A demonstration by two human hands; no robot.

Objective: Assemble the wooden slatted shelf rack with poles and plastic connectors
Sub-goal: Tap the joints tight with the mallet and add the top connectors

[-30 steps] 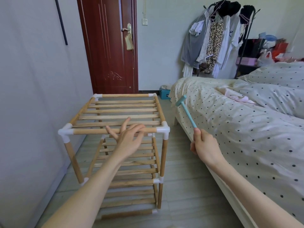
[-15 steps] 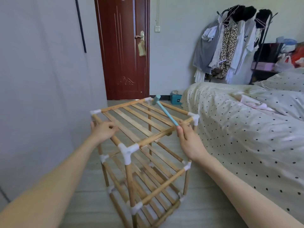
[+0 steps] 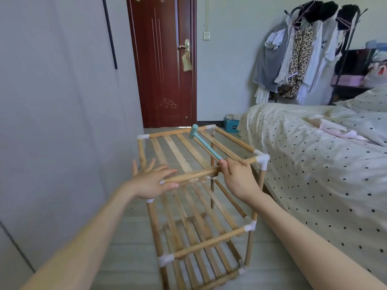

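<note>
The three-tier wooden slatted rack with white plastic corner connectors (image 3: pixel 194 185) is turning under the hands: left hand (image 3: pixel 154 182), gripping the rail a moment ago, is now splaying flat against the near corner, while right hand (image 3: pixel 237 177) is clamping the small turquoise mallet (image 3: pixel 204 144) against the front rail, suggesting final seating checks

Left hand (image 3: pixel 154 181) flat, fingers spread — right hand (image 3: pixel 237 177) curled in grip.

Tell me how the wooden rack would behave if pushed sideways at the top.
The rack probably slides or tips easily: it stands tall and narrow on thin poles, all open slats, so likely light. It may also rack and wobble, since only push-fit white connectors join the poles. The left hand lies open at its top rail.
</note>
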